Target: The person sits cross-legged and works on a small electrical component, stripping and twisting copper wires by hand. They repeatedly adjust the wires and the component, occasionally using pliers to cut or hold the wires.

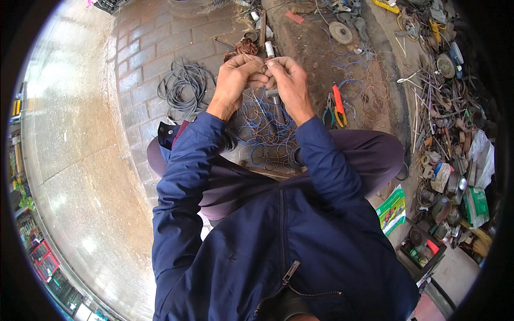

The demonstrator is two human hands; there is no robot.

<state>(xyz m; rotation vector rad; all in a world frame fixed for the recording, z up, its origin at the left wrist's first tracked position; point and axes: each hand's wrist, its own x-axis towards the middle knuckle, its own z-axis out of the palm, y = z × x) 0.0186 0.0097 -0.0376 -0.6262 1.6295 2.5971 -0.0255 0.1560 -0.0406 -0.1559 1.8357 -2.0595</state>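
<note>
My left hand [240, 78] and my right hand [288, 80] meet fingertip to fingertip above the ground, pinching something small between them; thin wire seems to show at the left fingers, but the fingers cover most of it. Beneath them lies a tangle of blue and copper-coloured wires [257, 130], with a hammer [274, 96] resting among it. A coil of dark grey cable [182, 86] lies left of my left hand. Right of my right hand are pliers with teal handles [329, 112] and a tool with orange and yellow handles [338, 98]. A reddish-brown clump [245, 47] sits just beyond my fingers.
A round disc [340, 33] and loose copper-coloured wires [377, 86] lie at the right. Farther right, a long heap of scrap parts and tools [445, 128] lines the edge. Brick paving [160, 44] stretches left. A green printed sheet [391, 210] and an open box [421, 248] are beside my right side.
</note>
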